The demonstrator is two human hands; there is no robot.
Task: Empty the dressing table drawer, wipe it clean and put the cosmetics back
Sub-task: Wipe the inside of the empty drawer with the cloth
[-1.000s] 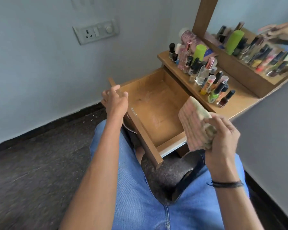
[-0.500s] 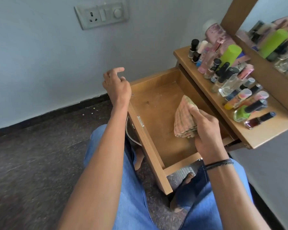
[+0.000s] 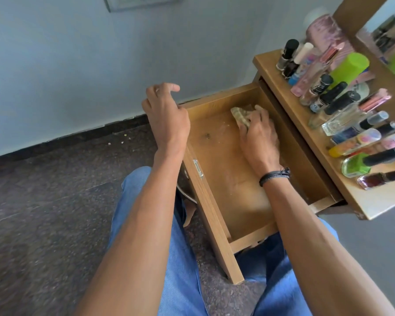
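Centre frame, a honey-brown wood-grain drawer [image 3: 226, 179] holds a beige, faintly striped cloth [image 3: 240, 115]. The counter [image 3: 374, 201] at right is the same light brown wood. On it stand a lime-green tube [image 3: 349, 67], a pink container [image 3: 322, 33], a green polish bottle [image 3: 354, 167] with a black cap and a dark red polish bottle [image 3: 372, 181]. Blue jeans [image 3: 180, 258] fill the lower frame. The floor [image 3: 43, 213] is speckled grey-brown and the wall [image 3: 66, 76] pale blue-grey. A black wristband [image 3: 274, 176] shows at centre right.

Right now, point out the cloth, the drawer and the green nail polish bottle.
cloth [image 3: 238, 115]: head view, on the bunched end left uncovered.
drawer [image 3: 224, 169]: head view, on its bare wooden floor.
green nail polish bottle [image 3: 355, 167]: head view, on its glass body.
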